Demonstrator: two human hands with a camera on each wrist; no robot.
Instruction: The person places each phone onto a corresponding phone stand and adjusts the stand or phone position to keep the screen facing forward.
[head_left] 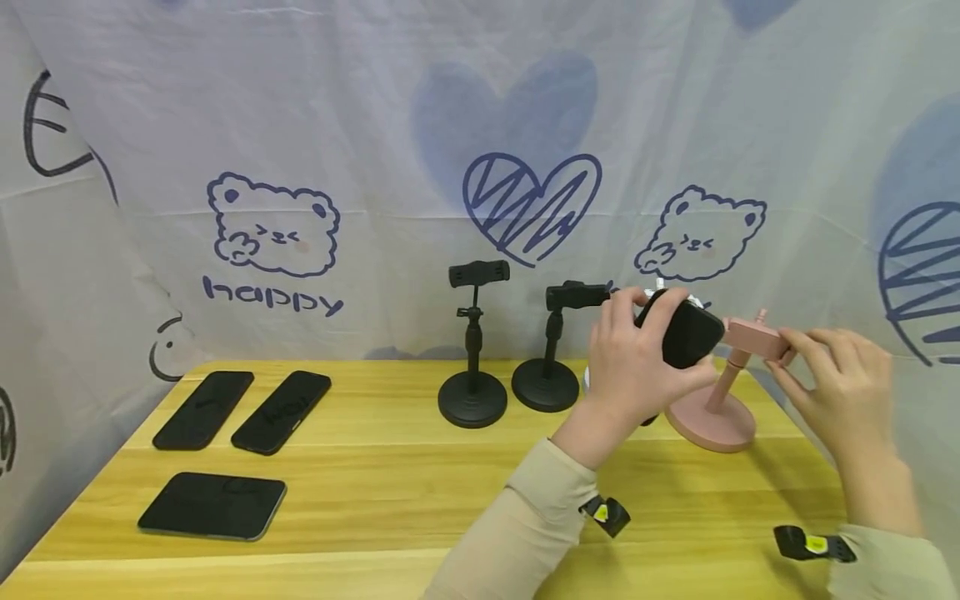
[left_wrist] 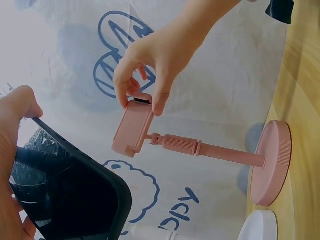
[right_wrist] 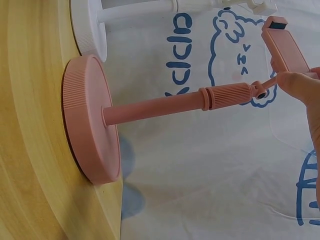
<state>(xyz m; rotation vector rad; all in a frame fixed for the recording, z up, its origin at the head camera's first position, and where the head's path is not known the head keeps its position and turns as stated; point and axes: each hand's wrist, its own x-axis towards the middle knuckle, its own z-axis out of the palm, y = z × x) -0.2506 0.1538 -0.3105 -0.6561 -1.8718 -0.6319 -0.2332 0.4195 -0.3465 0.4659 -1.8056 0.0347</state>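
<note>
My left hand grips a black smartphone by its edges, up off the table. In the left wrist view the phone shows a glossy dark face, apart from the pink clamp. My right hand pinches the right end of the clamp on a pink phone stand, thumb on one side and fingers on the other. The stand's round base rests upright on the table. Behind my left hand is a white stand, mostly hidden in the head view.
Two black phone stands stand mid-table toward the back. At the left lie three dark phones on the wooden table. A printed curtain hangs behind the table.
</note>
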